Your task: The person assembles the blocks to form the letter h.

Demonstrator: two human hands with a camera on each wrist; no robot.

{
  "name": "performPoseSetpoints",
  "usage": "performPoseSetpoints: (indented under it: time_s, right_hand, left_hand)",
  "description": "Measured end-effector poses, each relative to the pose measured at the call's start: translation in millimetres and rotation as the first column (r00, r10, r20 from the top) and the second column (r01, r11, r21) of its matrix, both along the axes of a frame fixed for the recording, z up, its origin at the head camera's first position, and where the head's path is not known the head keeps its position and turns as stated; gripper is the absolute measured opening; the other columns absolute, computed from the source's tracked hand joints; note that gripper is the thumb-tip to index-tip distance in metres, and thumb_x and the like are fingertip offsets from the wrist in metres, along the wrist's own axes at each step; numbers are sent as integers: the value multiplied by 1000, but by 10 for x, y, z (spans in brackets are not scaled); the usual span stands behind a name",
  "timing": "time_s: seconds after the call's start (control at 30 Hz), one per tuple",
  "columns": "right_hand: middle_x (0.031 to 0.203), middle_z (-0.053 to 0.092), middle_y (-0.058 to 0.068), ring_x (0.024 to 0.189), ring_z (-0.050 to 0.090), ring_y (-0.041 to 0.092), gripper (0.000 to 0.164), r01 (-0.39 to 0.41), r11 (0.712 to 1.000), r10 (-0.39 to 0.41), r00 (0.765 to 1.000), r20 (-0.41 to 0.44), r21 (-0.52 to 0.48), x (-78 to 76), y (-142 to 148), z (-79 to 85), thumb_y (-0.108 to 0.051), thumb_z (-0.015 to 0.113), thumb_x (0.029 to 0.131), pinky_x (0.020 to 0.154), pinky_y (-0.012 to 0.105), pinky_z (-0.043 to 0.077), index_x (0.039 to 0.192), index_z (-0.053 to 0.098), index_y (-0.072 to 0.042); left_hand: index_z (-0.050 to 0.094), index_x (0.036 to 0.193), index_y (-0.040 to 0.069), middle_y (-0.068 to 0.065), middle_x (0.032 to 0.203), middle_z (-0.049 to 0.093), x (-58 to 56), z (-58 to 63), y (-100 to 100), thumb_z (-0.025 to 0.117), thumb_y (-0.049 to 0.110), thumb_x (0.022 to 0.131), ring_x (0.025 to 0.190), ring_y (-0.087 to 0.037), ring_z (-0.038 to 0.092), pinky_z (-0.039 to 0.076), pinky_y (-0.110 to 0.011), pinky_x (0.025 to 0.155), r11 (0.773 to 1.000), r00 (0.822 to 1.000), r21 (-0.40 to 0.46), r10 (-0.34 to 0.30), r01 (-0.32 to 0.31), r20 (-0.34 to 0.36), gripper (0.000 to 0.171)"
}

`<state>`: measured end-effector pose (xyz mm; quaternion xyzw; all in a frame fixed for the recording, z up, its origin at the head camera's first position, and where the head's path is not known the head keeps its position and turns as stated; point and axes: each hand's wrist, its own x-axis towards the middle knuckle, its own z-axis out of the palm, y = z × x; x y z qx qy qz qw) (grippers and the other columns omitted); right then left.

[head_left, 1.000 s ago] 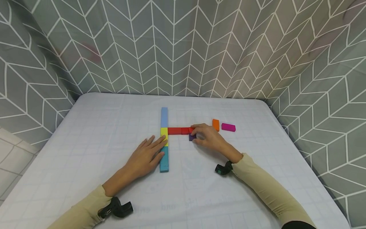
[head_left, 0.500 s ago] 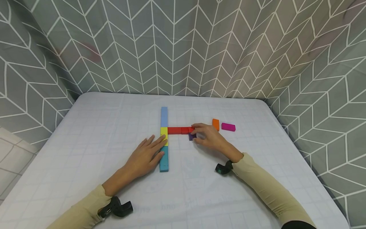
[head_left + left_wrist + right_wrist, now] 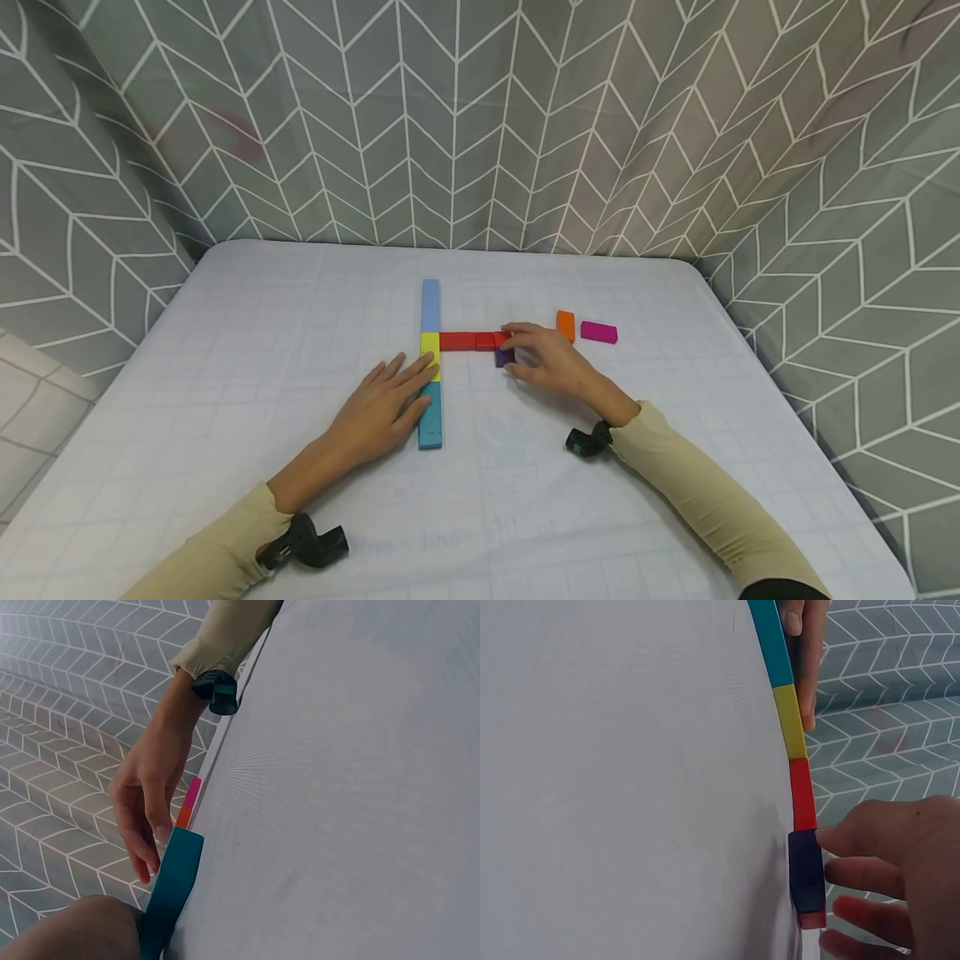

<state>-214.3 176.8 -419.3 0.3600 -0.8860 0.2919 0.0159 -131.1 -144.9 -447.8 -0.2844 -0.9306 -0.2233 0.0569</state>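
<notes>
In the head view, a light blue block [image 3: 431, 306], a yellow section [image 3: 430, 342] and a teal block [image 3: 430, 427] form an upright line. From the yellow part a row of red blocks [image 3: 457, 342] runs right. My left hand [image 3: 378, 417] lies flat with extended fingers on the yellow and teal pieces. At the row's right end, my right hand [image 3: 551, 358] has thumb and fingers about a dark purple block [image 3: 504, 358] that sits against the near side of the last red block. The right wrist view shows the thumb touching that purple block [image 3: 807, 870].
An orange block [image 3: 566, 326] and a magenta block [image 3: 599, 332] lie beyond the right hand. A pale cloth covers the table [image 3: 285, 300], which meets a patterned curtain [image 3: 480, 125] at the back and right. Each wrist bears a black camera.
Nearly nothing: both hands keep their places, and the blocks stay where they were. The view shifts very slightly.
</notes>
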Motion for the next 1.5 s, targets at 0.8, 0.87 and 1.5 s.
performPoseSetpoints:
  time_s: [0.8,0.87,1.5]
  right_hand:
    - [147,57,14,139,49,32,37,23,999,-26,998,58,45,16,-20,18,-14,75,94,113,48,42,128,73,-2]
    - [148,56,14,139,49,32,37,30,998,-33,997,65,48,20,-24,22,-15,75,94,112,48,42,129,72,-3]
    - [144,57,23,134,50,38,40,122,990,-124,992,-27,-67,-5,228,115,-7,76,91,106,56,46,129,68,4]
  left_hand:
    - [49,157,10,-5,164,38,9,3,-7,56,33,108,151,-42,29,21,-63,120,1000,1000,-1,5,-5,3,54]
    - [49,156,10,-5,164,38,11,-3,-10,56,33,108,150,-43,30,21,-63,119,1000,1000,1,4,-4,-2,54]
    - [49,157,10,-5,164,38,15,18,-6,56,33,108,151,-42,29,20,-62,120,1000,1000,0,2,-2,7,54]
